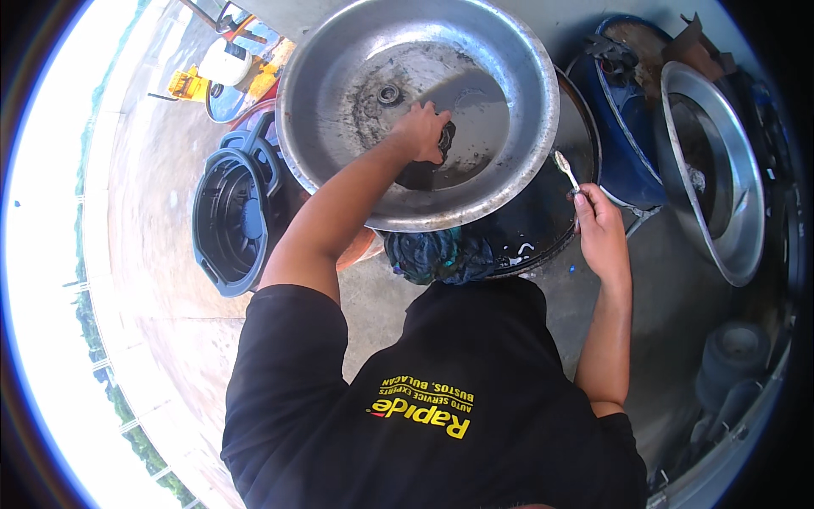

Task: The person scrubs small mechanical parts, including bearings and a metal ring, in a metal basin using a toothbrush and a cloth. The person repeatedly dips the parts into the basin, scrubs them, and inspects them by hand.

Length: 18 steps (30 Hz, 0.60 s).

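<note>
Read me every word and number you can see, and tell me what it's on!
Black shirt: yellow printing, one big line and two smaller ones, upside down in the picture. It's readable, but I don't copy printed words.
Toothbrush: too small to tell if it has any.
Silver basin: no lettering that I can make out.

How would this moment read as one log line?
left hand: holds dark part in basin | right hand: holds brush beside basin | ring: in basin
</note>
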Available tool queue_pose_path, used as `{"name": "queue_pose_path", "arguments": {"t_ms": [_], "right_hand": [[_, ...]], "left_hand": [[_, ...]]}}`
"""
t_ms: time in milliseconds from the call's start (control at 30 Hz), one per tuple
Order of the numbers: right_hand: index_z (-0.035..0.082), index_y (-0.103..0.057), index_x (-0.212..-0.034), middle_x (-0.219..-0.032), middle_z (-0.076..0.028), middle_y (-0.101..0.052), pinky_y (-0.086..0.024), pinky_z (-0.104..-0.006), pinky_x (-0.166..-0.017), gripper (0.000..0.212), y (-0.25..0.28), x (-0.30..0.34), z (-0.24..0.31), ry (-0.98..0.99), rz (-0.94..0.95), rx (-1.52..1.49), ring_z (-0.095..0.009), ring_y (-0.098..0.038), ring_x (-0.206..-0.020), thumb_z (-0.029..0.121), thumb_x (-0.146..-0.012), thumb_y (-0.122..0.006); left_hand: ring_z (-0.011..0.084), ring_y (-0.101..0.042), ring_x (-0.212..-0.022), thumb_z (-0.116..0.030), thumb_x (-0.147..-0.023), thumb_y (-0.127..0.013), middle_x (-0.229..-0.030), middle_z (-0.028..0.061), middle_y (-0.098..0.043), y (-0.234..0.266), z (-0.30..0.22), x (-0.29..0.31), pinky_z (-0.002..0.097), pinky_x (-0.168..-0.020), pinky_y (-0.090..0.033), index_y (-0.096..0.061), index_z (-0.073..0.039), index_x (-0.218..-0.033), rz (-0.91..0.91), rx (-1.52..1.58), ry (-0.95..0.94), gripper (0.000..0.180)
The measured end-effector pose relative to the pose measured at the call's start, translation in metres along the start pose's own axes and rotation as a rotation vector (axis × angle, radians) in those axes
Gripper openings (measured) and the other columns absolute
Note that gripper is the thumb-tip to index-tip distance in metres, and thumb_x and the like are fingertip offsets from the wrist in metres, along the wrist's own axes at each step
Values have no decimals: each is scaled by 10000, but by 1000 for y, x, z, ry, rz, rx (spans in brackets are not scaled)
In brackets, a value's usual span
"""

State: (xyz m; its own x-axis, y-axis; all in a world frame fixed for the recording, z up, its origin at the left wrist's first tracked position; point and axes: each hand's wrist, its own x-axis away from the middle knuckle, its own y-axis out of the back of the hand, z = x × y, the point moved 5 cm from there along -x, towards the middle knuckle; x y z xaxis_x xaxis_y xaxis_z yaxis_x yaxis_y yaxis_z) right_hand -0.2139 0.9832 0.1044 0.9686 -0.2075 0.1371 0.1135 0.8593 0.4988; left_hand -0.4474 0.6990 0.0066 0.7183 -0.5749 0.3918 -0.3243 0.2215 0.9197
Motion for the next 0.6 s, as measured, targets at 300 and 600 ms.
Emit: {"name": "queue_pose_path", "arguments": {"t_ms": [300, 600], "right_hand": [[-1, -688, -1140, -739, 10, -542, -439, -283, -617, 235, 11, 10, -10, -42, 4, -15, -73, -518, -651, 200, -1161, -567], [8, -682, -1124, -677, -41, -567, -433, -349, -604, 222, 5, 4, -4, 7, 8, -18, -127, -545, -616, 200, -1149, -572]], "left_hand": [[456, -541, -1449, -405, -771, -941, -1553, 277, -523, 74, 87, 29, 590, -1148, -539, -524, -126, -1570, -215, 50, 363, 944], [458, -570, -1429, -356, -761, -912, -1528, 310, -569, 0, 168, 30, 500, -1197, -512, -538, -86, -1577, -86, 60, 545, 938]]}}
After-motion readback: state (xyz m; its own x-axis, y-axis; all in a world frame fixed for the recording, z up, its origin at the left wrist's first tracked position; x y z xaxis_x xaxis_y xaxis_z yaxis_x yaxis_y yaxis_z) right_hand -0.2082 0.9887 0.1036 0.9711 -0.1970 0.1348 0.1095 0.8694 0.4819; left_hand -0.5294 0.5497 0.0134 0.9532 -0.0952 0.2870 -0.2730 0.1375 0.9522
